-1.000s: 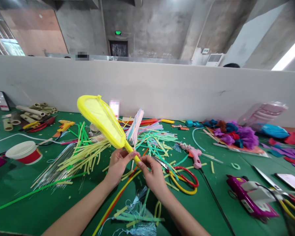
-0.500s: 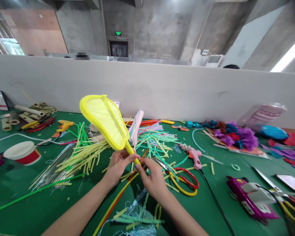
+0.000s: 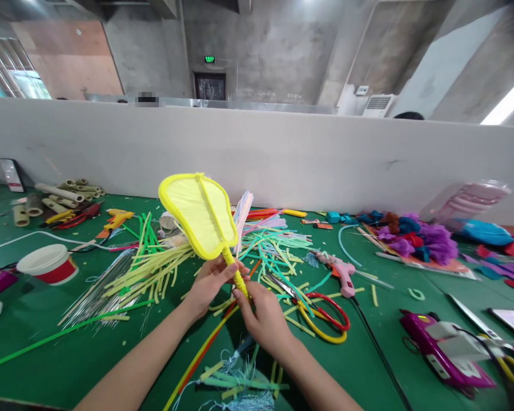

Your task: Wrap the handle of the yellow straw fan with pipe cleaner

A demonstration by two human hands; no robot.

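A yellow hand fan (image 3: 199, 214) with a fuzzy rim and a pale yellow face is held up over the table, its wrapped handle slanting down to the right. My left hand (image 3: 212, 282) grips the upper handle, just below the face. Around the lower end of the same handle, the fingers of my right hand (image 3: 261, 308) are closed. Behind both hands lies a heap of yellow, green and pastel pipe cleaners (image 3: 148, 274). Scissors with red and yellow handles (image 3: 325, 317) rest to the right of my right hand.
A pink glue gun (image 3: 345, 274) and a purple power strip (image 3: 449, 354) lie on the right, with purple fabric pieces (image 3: 439, 240) behind. Leftward are a paper cup (image 3: 49, 265), a yellow glue gun (image 3: 117, 218) and bamboo tubes (image 3: 62, 197). Blue tassels (image 3: 248, 399) sit nearest me.
The fan has turned a little, its face now more square to me and more upright, and shifted slightly right. Both hands keep hold of the handle. The whole view has moved slightly.
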